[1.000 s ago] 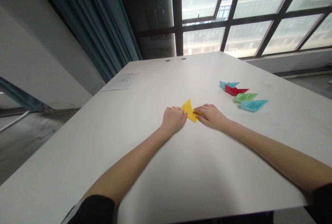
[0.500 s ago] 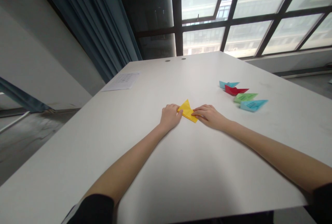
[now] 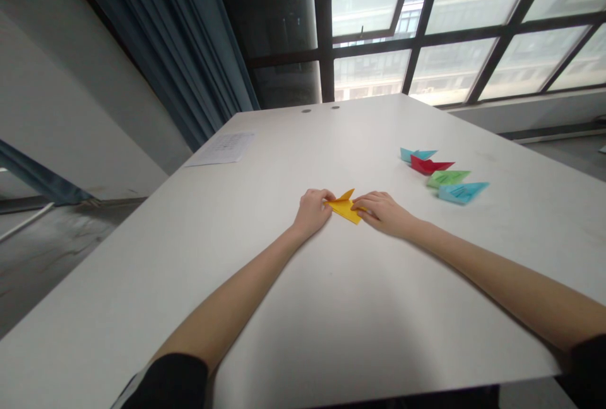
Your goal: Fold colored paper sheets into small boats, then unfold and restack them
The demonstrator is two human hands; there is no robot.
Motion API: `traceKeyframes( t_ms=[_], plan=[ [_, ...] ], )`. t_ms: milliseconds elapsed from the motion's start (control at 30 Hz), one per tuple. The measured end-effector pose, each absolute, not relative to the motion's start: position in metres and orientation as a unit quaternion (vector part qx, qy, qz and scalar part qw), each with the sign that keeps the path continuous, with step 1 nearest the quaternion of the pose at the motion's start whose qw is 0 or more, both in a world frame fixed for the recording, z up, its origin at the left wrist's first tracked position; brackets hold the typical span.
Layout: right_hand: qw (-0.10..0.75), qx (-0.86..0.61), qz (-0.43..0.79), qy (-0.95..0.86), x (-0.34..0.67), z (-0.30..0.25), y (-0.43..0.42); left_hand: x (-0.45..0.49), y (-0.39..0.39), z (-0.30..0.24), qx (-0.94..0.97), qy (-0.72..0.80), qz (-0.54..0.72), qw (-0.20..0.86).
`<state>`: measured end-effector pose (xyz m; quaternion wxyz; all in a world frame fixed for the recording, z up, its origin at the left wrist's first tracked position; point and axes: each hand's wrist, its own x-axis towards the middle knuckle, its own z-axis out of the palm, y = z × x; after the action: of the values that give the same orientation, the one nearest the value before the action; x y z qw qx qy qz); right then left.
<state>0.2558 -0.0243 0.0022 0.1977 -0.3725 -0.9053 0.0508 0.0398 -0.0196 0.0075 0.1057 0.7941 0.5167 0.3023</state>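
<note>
Now the yellow paper (image 3: 344, 207) looks flatter than it did half a second ago: its upright point has come down, and only a small flap stands up at the far edge. Judging by that, the fold is being pressed toward the person. The paper lies on the white table (image 3: 331, 308), near the middle, between both hands. The left hand (image 3: 312, 210) pinches its left corner with narrow fingers; the right hand (image 3: 386, 212) holds its right edge down with fingers nearly flat. Counted: one yellow piece in work, four finished paper boats (image 3: 442, 174) well apart to the right, two blue, one red, one green, and one printed sheet (image 3: 221, 147) at the far left
</note>
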Motion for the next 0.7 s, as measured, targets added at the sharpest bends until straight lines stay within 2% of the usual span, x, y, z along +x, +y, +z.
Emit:
traceKeyframes(
  t_ms=[300, 500, 700],
  plan=[
    [0.212, -0.398, 0.065, -0.890, 0.254, 0.007, -0.027, 0.042, -0.026, 0.010, 0.858, 0.458, 0.228, 0.034],
    [0.207, -0.367, 0.039, -0.906, 0.255, 0.005, -0.025, 0.045, -0.030, 0.014, 0.892, 0.415, 0.178, 0.034],
    [0.227, -0.334, 0.032, -0.914, 0.257, 0.002, -0.023, 0.049, -0.034, 0.018, 0.898, 0.421, 0.122, -0.022]
  ],
)
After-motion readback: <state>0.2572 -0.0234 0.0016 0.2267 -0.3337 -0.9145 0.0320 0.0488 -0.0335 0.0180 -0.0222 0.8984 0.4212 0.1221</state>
